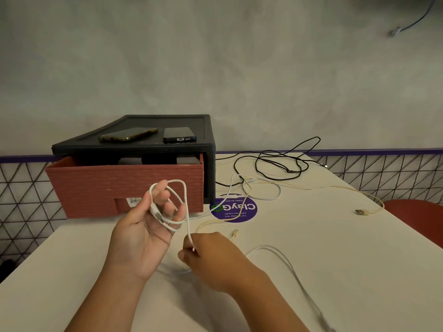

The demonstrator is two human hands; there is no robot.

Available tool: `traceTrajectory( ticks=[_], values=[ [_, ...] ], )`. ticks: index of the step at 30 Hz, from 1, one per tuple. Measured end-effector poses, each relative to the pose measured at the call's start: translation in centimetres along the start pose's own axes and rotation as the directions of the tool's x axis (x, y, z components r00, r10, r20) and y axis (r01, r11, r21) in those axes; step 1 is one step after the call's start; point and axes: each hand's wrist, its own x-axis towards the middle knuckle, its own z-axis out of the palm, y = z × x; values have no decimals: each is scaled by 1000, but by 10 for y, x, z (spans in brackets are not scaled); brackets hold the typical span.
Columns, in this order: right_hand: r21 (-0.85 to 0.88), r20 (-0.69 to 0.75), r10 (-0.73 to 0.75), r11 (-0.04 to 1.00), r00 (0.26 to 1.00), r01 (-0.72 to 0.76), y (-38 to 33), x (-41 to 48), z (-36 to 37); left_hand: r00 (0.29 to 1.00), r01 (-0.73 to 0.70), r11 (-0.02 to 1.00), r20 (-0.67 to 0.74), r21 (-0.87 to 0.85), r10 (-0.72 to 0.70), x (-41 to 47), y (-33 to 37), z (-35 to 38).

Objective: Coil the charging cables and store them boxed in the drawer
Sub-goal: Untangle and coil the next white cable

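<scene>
My left hand (146,226) is raised above the table and holds a few loops of a white charging cable (184,200) around its fingers. My right hand (206,252) pinches the same cable just below the loops; the rest of it trails off to the lower right. A cream cable (311,188) and a black cable (280,161) lie loose on the table to the right. The red drawer (124,185) stands pulled out of its black cabinet (208,149) behind my hands. No box is plainly visible.
Two phones (129,135) (179,135) lie on top of the cabinet. A purple round sticker (233,209) marks the white table (311,236). A red chair (417,212) stands at the right edge. A wire-mesh panel runs behind the table.
</scene>
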Motion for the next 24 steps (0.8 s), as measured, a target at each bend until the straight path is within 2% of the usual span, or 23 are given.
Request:
traceTrajectory(
  ticks=[3,6,9,15,18,20,24],
  values=[
    [21,-5,-40,999,999,40,-4,-2,-3,999,-7,999,-49,47,9,3,1,-2],
    [38,29,-28,999,999,27,-6,-3,-3,998,-19,1000,-62,-15,18,4,2,-4],
    [-6,72,5,1000,997,-5,-3,-5,-1,994,-2,1000,-106,-1,2,2,4,3],
    [-25,72,-39,999,997,41,-8,-7,-2,976,-14,1000,-216,16,17,0,4,13],
    [-52,69,-73,996,995,77,-14,-8,2,968,-27,982,-240,189,73,1,2,12],
    [-68,65,-99,992,993,104,-15,-8,3,961,-52,934,-236,354,143,1,-2,13],
    [-62,11,-170,984,985,170,-16,-7,-2,958,-90,730,-140,677,248,-1,-12,12]
  ],
)
